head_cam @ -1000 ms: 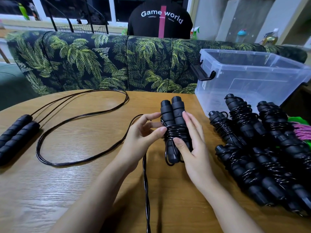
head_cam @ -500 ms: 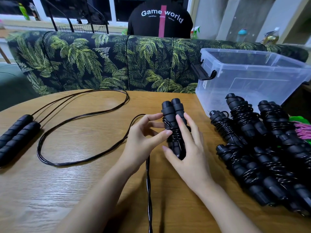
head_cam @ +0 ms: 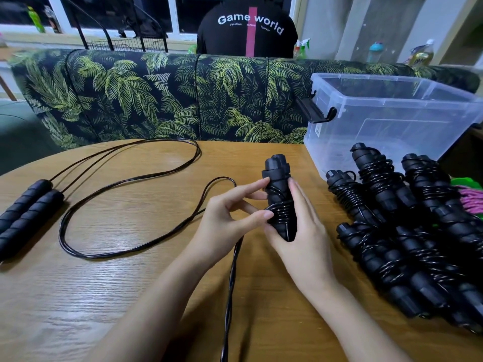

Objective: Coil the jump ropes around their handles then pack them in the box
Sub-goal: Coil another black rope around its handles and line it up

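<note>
A pair of black jump rope handles (head_cam: 279, 184) stands upright at the table's middle, with black rope wound round its lower half. My left hand (head_cam: 230, 218) pinches the wound rope and handles from the left with thumb and fingers. My right hand (head_cam: 303, 231) cups the handles from the right, fingers mostly straight along them. Loose rope (head_cam: 231, 278) trails from the handles toward me. A clear plastic box (head_cam: 392, 118) with a black latch stands at the right back. Several coiled black ropes (head_cam: 407, 231) lie piled in front of it.
An uncoiled rope with two black foam handles (head_cam: 26, 205) lies at the left, its cord (head_cam: 125, 184) looping over the wooden table (head_cam: 104, 283). A palm-print sofa (head_cam: 156, 100) and a person in a black shirt (head_cam: 248, 27) are behind. Pink and green rope (head_cam: 467, 197) shows at far right.
The handle pair has turned edge-on between my hands, so one handle now hides the other. My right hand slid down along its right side. The trailing rope shifted slightly.
</note>
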`<state>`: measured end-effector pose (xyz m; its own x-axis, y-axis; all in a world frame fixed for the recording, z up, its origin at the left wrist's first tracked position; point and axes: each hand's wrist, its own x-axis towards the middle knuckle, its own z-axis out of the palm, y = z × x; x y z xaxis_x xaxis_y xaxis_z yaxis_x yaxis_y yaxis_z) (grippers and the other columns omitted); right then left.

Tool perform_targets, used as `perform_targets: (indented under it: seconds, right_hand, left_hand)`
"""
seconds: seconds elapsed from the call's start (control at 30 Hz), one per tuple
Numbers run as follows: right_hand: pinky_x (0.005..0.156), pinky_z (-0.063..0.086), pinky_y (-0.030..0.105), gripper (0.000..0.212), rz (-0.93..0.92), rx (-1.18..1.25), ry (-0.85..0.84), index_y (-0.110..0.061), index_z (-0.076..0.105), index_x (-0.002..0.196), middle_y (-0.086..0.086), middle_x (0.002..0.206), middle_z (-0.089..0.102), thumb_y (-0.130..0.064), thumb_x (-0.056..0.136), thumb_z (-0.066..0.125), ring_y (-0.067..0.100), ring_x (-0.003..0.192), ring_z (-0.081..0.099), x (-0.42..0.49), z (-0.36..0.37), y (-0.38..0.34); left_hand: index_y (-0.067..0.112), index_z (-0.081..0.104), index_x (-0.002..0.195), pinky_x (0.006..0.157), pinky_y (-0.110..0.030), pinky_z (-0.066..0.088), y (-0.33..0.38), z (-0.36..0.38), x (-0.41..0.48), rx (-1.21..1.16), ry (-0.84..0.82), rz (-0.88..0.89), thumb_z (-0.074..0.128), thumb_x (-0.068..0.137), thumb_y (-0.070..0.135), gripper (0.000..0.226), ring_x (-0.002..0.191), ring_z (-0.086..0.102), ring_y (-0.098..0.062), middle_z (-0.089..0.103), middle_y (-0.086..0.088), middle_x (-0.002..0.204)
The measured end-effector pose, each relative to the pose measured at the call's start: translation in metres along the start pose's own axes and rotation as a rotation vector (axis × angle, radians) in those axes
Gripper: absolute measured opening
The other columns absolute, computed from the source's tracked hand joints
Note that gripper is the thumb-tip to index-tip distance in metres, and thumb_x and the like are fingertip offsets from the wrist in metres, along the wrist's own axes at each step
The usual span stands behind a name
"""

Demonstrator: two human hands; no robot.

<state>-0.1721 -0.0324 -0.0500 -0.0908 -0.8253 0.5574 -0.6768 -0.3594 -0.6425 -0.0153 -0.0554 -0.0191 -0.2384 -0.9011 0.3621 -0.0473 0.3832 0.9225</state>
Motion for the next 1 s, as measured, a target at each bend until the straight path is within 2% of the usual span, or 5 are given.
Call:
perform_targets:
  seconds: [0.13,0.33,0.53,0.73,1.0]
  right_hand:
    - [0.091,0.04,0.013,0.09,0.071,0.09,-0.025,-0.042,0.027,0.15,-0.006,0.139,0.057,-0.025,0.08,0.08,0.014,0.124,0.056,0.0,-0.005,-0.002]
    - [0.09,0.038,0.005,0.086,0.092,0.332,-0.055,-0.05,0.031,0.138,-0.053,0.12,0.043,-0.013,0.078,0.081,-0.022,0.116,0.045,-0.003,-0.007,-0.006]
    - [0.088,0.041,0.006,0.063,0.065,0.473,-0.13,-0.033,0.041,0.124,-0.011,0.145,0.046,-0.005,0.08,0.078,-0.014,0.116,0.053,-0.005,-0.01,-0.015]
    - [0.105,0.042,0.026,0.056,-0.011,0.401,-0.082,-0.028,0.048,0.132,-0.016,0.146,0.037,-0.038,0.081,0.069,0.009,0.135,0.043,-0.003,-0.007,-0.008]
    - [0.106,0.024,0.003,0.086,-0.123,0.149,-0.104,-0.039,0.029,0.149,-0.009,0.152,0.029,-0.022,0.081,0.078,-0.012,0.137,0.026,-0.005,0.002,-0.008]
  left_hand:
    - [0.027,0.061,0.128,0.085,-0.019,0.05,-0.002,-0.003,0.001,0.0,-0.024,-0.002,0.073,0.084,0.006,0.05,0.085,0.067,-0.005,0.073,0.006,0.11]
    - [0.023,0.067,0.117,0.087,-0.031,0.054,-0.006,-0.006,0.003,-0.124,0.066,-0.071,0.079,0.076,0.015,0.043,0.086,0.067,-0.011,0.073,0.001,0.099]
    - [0.021,0.053,0.135,0.084,-0.027,0.053,-0.012,-0.012,0.004,-0.274,0.004,-0.227,0.08,0.074,0.015,0.068,0.105,0.068,-0.017,0.069,-0.005,0.117]
    - [0.02,0.049,0.134,0.086,-0.019,0.051,-0.008,-0.009,0.005,-0.373,-0.096,-0.25,0.063,0.08,0.006,0.057,0.111,0.066,-0.009,0.072,0.001,0.116]
    - [0.017,0.053,0.137,0.085,-0.025,0.054,-0.01,0.001,0.002,-0.22,0.043,-0.196,0.079,0.076,0.015,0.067,0.105,0.068,-0.013,0.069,-0.006,0.12]
